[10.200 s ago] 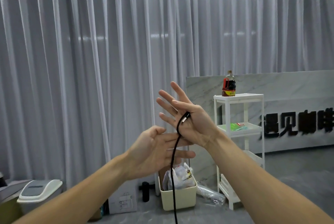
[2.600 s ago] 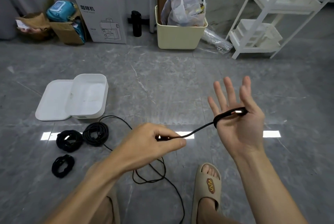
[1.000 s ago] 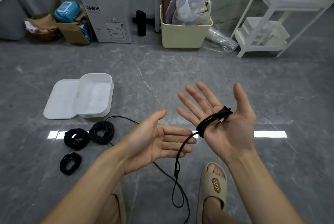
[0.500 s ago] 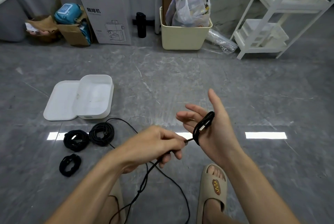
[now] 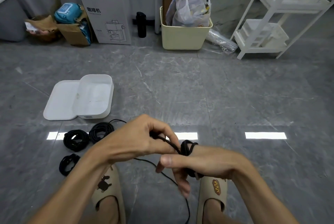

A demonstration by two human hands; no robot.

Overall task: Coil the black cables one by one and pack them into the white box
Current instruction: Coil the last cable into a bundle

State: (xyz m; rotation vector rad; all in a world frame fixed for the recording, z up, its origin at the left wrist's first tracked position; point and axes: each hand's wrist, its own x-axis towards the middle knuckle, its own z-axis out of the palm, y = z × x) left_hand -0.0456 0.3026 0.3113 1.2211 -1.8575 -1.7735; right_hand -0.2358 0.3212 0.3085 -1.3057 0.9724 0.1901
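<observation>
Winding is in hand at the centre of the view: the left hand [image 5: 142, 141] pinches a black cable [image 5: 169, 143] between curled fingers and thumb, holding the strand taut toward the right hand [image 5: 200, 162]; the right hand lies just right of the left, turned back-up, with several turns of the same cable wrapped round it near the base of the thumb; its fingers point down and are blurred, the thumb extended toward the left hand; they appear loosely bent rather than clenched, with the cable bundle passing under the palm; the free length of cable drops below both hands and trails across the grey floor [image 5: 235, 101] between two beige slippers [image 5: 108, 193]; three coiled cables [image 5: 75, 139] lie on the floor left of the left hand, two side by side and touching, the third nearer the person and apart from them; the white box [image 5: 95, 95] stands beyond those coils, up and left of the left hand, open, nothing visible inside; its lid [image 5: 61, 101] lies flat against its left side; a cardboard carton [image 5: 106, 7], a cream bin [image 5: 184, 34] with plastic bags and a white rack [image 5: 271, 21] stand far beyond the hands.
</observation>
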